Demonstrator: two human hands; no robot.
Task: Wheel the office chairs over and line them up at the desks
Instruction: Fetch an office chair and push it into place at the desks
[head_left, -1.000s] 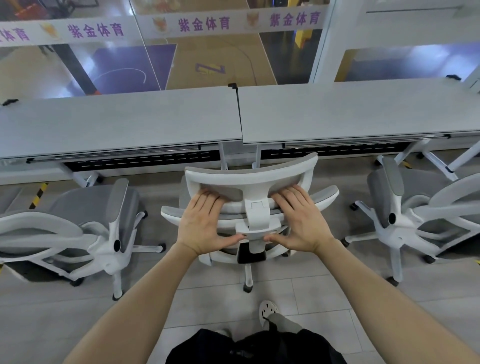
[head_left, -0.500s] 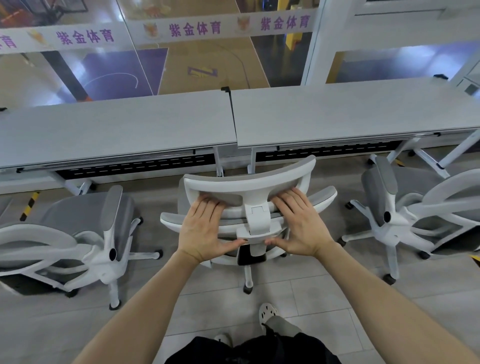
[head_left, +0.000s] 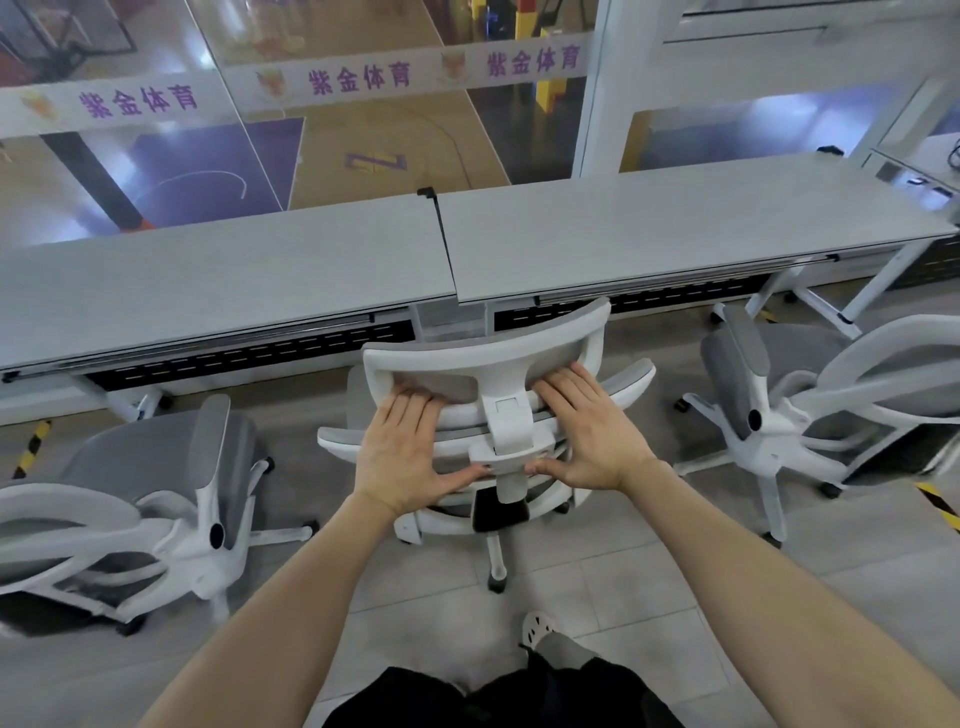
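Observation:
A white-framed office chair (head_left: 483, 358) with grey mesh stands in front of me, its back toward me and its headrest close to the seam between the left desk (head_left: 223, 280) and the right desk (head_left: 649, 228). My left hand (head_left: 410, 452) lies flat on the left of the backrest top, fingers straight and thumb reaching to the centre bracket. My right hand (head_left: 587, 431) presses the right side the same way. The chair's seat is hidden under its back.
A second chair (head_left: 156, 467) stands at the left and a third chair (head_left: 779, 389) at the right, both turned sideways to the desks. Glass panels run behind the desks. My foot (head_left: 537, 626) is on the tiled floor behind the middle chair's base.
The middle chair has rolled a little nearer the desks' edge. Both hands stay in the same places on its back.

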